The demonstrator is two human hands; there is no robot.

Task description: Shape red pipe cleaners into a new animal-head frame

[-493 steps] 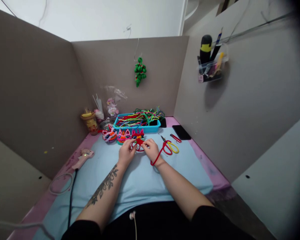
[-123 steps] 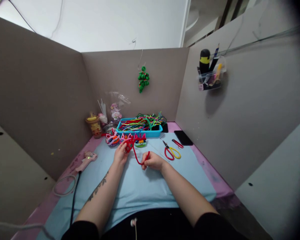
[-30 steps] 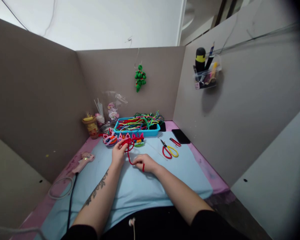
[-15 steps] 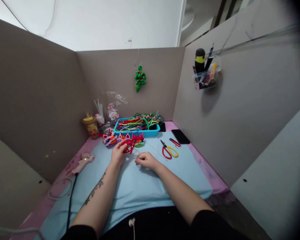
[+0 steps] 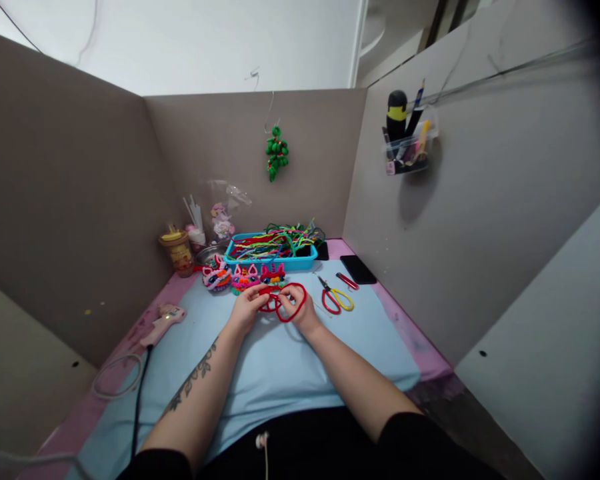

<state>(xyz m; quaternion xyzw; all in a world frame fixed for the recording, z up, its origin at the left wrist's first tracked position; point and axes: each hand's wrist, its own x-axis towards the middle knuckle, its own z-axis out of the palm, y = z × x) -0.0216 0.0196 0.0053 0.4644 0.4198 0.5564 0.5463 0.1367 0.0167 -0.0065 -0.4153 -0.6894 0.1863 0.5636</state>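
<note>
Pinching a red, fuzzy openwork frame (image 5: 268, 291) above the blue-covered counter (image 5: 350, 353), the left hand (image 5: 247, 309) steadies it while the right hand (image 5: 305, 315) grips its red looped strand (image 5: 287, 321); hard tugging could warp it.

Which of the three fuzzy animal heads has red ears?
The right head, at the end of the row nearest the scissors. Its ears are deep red; the left head and middle head have pink ones.
</note>
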